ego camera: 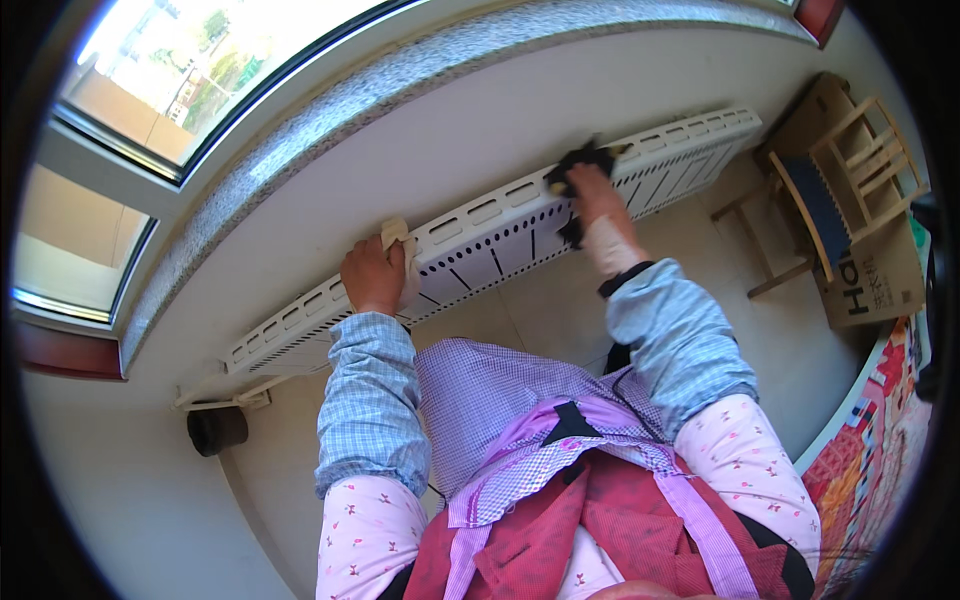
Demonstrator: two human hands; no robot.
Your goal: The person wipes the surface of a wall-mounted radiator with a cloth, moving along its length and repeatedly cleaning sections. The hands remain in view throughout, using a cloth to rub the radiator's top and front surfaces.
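Note:
Along the wall under the window runs a white panel radiator [491,217] with oblong slots on top and round holes down its front. My left hand [373,275] grips a cream cloth [406,251] against the radiator's top edge. Further right, my right hand [598,196] presses a dark cloth [579,166] with yellowish patches onto the slotted top. This cloth and hand are blurred, and part of the cloth hangs over the radiator's front.
A granite window sill [420,71] juts out above the radiator. To the right stand a wooden chair [825,202] and a cardboard box [874,289]. A patterned quilt [862,457] lies at lower right. A black cylinder [217,430] sits near the radiator pipe at left.

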